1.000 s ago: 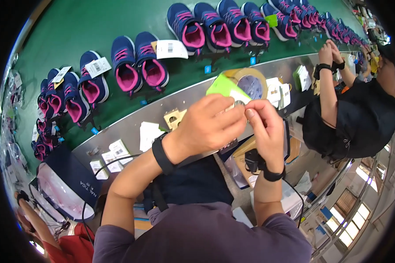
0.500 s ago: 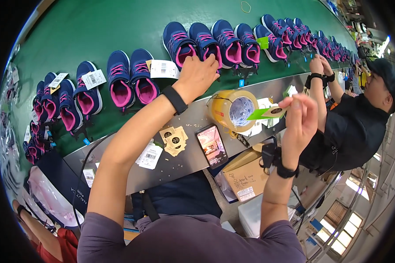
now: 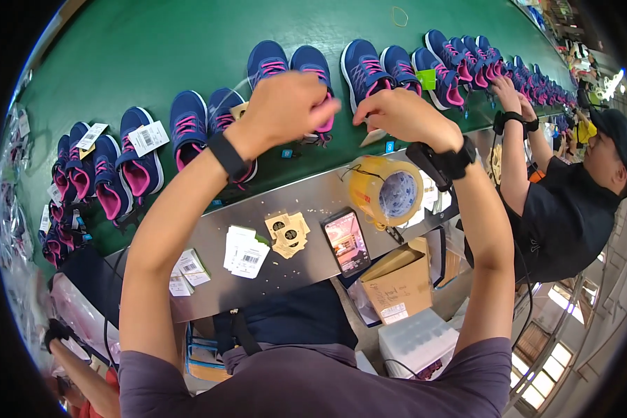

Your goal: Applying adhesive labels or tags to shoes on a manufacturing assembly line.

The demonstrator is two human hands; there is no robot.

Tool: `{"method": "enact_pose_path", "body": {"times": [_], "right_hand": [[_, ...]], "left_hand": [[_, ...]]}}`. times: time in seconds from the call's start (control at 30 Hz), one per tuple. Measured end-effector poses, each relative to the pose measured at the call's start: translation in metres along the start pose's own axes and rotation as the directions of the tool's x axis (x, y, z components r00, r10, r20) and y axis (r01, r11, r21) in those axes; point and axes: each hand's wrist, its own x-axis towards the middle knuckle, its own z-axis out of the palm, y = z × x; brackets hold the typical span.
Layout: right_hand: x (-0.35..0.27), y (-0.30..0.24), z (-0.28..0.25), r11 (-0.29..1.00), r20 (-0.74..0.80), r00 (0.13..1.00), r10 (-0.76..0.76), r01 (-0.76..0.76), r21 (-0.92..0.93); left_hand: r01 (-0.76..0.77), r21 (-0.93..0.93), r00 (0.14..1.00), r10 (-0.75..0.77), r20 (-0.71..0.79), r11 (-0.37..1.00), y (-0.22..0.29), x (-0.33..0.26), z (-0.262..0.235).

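On green belt (image 3: pixel 153 56), far centre: pair of navy-pink shoes (image 3: pixel 292 66), partly behind both hands. Left hand (image 3: pixel 285 104) curled narrow over right shoe; contents cannot be told. Right hand (image 3: pixel 404 115) pinched on pale tag (image 3: pixel 370 137), just right of pair. Near, on steel ledge (image 3: pixel 306 195): tape roll (image 3: pixel 386 191), phone (image 3: pixel 346 242), card tags (image 3: pixel 287 233), labels (image 3: pixel 244 251). Right: co-worker's hands (image 3: pixel 508 94) on further shoes.
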Motion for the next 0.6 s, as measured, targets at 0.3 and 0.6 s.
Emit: {"method": "enact_pose_path", "body": {"times": [0.3, 0.6], "right_hand": [[0.069, 0.019, 0.043, 0.945, -0.315, 0.935, 0.161, -0.053, 0.324], [0.086, 0.001, 0.048, 0.997, -0.474, 0.880, 0.029, 0.011, 0.082]], "left_hand": [[0.059, -0.083, 0.968, -0.037, 0.246, 0.995, -0.065, 0.058, 0.019], [0.318, -0.209, 0.875, -0.202, 0.439, 0.925, -0.067, 0.055, 0.009]]}}
